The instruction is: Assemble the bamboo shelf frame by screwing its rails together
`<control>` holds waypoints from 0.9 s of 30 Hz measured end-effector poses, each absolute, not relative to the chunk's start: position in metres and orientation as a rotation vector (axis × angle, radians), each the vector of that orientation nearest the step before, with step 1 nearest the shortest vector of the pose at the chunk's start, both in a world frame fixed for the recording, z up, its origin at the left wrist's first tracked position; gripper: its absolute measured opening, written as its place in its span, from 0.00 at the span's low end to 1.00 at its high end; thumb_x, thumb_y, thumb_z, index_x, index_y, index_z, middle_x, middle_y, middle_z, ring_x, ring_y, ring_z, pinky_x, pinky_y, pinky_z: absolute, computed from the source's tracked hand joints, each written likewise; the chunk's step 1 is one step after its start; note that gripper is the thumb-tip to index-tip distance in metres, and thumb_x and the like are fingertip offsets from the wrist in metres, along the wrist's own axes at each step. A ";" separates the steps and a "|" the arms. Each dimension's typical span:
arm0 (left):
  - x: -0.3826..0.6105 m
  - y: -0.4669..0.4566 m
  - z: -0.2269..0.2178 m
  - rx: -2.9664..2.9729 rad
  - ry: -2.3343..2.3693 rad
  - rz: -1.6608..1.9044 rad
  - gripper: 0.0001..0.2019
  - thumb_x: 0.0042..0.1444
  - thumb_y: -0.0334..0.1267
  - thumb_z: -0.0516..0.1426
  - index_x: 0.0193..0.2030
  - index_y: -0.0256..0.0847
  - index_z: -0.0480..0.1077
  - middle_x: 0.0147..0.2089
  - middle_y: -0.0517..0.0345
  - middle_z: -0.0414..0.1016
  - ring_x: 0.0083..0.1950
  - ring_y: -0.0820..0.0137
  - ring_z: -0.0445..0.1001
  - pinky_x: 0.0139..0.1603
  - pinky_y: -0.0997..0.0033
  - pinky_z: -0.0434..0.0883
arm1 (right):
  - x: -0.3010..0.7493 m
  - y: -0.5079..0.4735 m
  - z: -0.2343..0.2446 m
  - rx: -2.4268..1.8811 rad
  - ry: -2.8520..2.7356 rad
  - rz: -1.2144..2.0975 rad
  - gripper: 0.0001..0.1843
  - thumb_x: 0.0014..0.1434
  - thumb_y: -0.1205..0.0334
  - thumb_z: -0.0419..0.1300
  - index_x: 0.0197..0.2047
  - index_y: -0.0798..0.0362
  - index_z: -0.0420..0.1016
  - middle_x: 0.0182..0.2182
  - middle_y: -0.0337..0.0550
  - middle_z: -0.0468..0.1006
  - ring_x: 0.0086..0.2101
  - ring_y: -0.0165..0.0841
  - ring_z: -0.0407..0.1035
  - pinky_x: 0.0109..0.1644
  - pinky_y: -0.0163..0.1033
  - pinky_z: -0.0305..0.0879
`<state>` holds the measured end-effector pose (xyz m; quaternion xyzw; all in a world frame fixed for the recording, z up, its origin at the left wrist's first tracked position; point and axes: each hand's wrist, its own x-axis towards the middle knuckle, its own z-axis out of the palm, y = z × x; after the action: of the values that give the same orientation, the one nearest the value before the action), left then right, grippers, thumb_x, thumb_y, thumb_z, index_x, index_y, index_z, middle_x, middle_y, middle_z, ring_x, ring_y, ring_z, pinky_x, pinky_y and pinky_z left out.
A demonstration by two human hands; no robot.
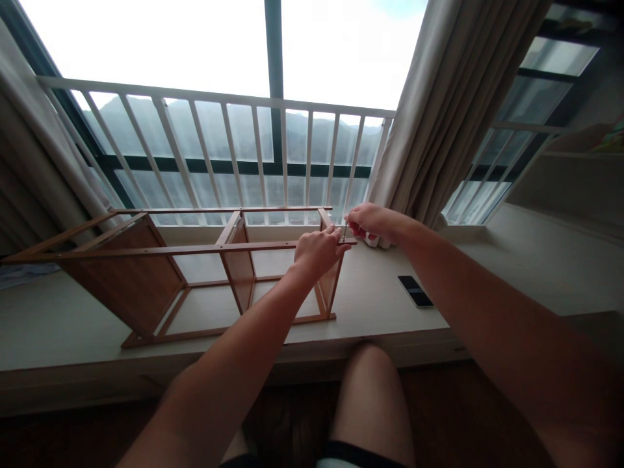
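A brown wooden shelf frame (195, 249) lies on its side across the pale ledge, with several panels standing between its rails. My left hand (318, 250) is closed over the upper near rail close to its right end, fingers resting on the wood. Just right of it, my right hand (366, 220) pinches a thin metal hex key (345, 229). The key stands roughly upright, its lower end at the rail's right end. Whether it sits in a screw head is too small to tell.
A dark phone (415, 291) lies on the pale ledge (380, 312), right of the frame. Behind stands a white railing (219, 99) before the window. Curtains (453, 97) hang on both sides. My knee (373, 383) is below the ledge's front edge.
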<state>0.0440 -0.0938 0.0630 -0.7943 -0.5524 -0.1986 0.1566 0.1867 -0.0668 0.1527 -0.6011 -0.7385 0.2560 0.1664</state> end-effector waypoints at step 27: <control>0.044 -0.093 0.063 -2.276 -1.559 -0.586 0.30 0.64 0.61 0.43 0.64 0.49 0.64 0.67 0.53 0.65 0.52 0.57 0.76 0.45 0.58 0.70 | 0.225 -0.034 0.149 -1.021 -2.592 0.291 0.12 0.58 0.69 0.55 0.36 0.56 0.81 0.35 0.44 0.81 0.38 0.33 0.71 0.46 0.35 0.62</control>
<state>0.0436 -0.0932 0.0632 -0.7965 -0.5458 -0.2050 0.1601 0.2248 -0.0336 0.1485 -0.3592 -0.9120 0.1023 0.1697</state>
